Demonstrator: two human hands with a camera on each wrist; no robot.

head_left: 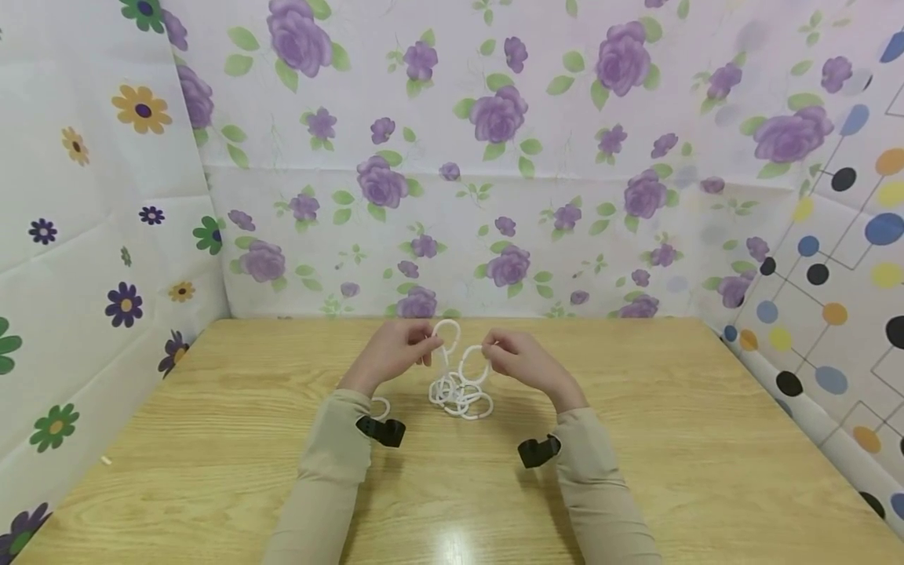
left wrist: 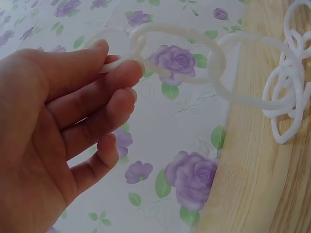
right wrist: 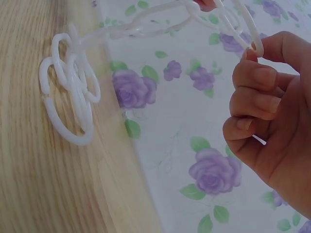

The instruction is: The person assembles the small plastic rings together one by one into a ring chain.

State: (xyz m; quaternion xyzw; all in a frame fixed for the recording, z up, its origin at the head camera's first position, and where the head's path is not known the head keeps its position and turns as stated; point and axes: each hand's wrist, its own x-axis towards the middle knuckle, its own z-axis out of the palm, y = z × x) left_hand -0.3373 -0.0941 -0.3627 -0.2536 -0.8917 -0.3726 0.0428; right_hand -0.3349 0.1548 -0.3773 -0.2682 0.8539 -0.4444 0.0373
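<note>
My left hand (head_left: 395, 351) pinches a white plastic ring (head_left: 448, 321) between thumb and forefinger, above the table. From that ring, linked rings (left wrist: 214, 60) run down to a heap of white rings (head_left: 446, 390) on the wood. My right hand (head_left: 526, 362) pinches another white ring (right wrist: 249, 22) at its side with thumb and forefinger, the other fingers curled in. This ring is close to the hanging chain; whether it is linked to it I cannot tell. Small gaps show in some of the rings.
A loose white ring (head_left: 386, 406) lies by the left wrist, partly behind the sleeve. The wooden table (head_left: 671, 439) meets a flowered cloth (head_left: 452, 227) at its back edge. A small pale scrap (head_left: 106, 461) lies near the left edge. Each wrist wears a black camera (head_left: 381, 431).
</note>
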